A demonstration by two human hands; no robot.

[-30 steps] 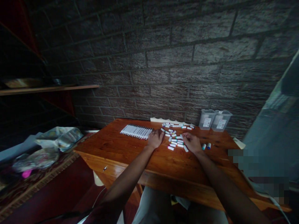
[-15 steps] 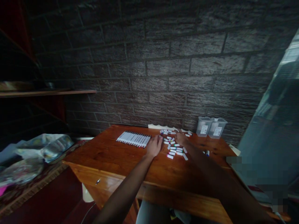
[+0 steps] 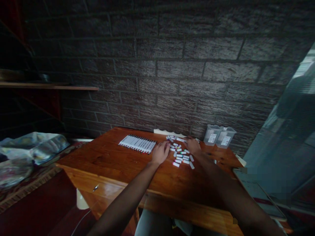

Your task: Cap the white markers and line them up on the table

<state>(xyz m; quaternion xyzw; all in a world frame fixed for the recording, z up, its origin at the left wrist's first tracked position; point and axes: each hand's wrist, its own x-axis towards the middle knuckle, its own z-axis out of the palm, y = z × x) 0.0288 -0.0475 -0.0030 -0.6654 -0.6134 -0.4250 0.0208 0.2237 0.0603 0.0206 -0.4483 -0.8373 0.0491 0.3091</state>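
Observation:
Several short white pieces with coloured ends, like small markers (image 3: pixel 179 156), lie scattered on the wooden table (image 3: pixel 103 157). Along their left side my left hand (image 3: pixel 160 152) rests on the tabletop, fingers loosely apart, with nothing visible in it. My right hand (image 3: pixel 193 145) reaches to the back of the scatter. Its fingers are drawn together at the end of a small white marker (image 3: pixel 181 140); the fingertips are partly hidden. A neat row of long white markers (image 3: pixel 137 144) with dark and red ends lies left of my left hand.
Two clear plastic containers (image 3: pixel 225 137) with labels stand at the back right. A white wavy-edged strip (image 3: pixel 162 132) runs along the brick wall (image 3: pixel 172 88). Plastic-wrapped items (image 3: pixel 41 146) lie at the left below a shelf (image 3: pixel 49 86). A sheer curtain (image 3: pixel 278 137) hangs at the right.
The camera view has shifted slightly. My right hand stays at the back of the scattered pieces, with a white piece now reaching to its fingertips. My left hand remains beside them.

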